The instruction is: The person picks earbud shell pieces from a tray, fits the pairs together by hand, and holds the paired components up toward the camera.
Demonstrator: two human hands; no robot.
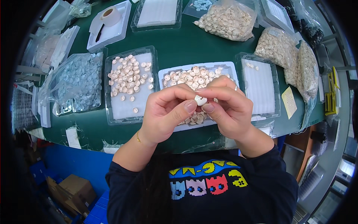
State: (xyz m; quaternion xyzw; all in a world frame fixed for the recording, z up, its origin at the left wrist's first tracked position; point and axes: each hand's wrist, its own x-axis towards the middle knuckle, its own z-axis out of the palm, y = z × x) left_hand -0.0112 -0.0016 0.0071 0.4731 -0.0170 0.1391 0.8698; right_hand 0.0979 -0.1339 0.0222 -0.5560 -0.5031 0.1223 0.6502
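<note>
Green table [194, 48] carries the lot. Reference = center tray [161, 79]: white, heaped with cream pieces [192, 75], partly hidden by the hands.

Bag of blue pieces [80, 84]: well left of center tray, beyond the left clear tray. Left clear tray [143, 102]: just left of center tray, white pad inside, loose cream pieces bunched toward its far end, one alone lower down. Right clear tray [264, 89]: just right of center tray, ridged white pad, three cream pieces at its far left corner. Big bag of cream pieces [229, 22]: beyond center tray, slightly right. Two more cream bags [276, 46]: right of center tray, past the right clear tray.

Left hand [160, 114]: in front of center tray's left half, thumb and forefinger nearly together, gripping the piece's left side. Right hand [233, 110]: in front of center tray's right half, same pinch from the other side. Height above the tray: can't tell.

Tape roll [110, 15]: far left beyond center tray. Yellow slip [289, 102]: well right of it.

White piece [200, 100]: smallest, between both sets of fingertips, over the middle of center tray. Finer shape mostly covered.
</note>
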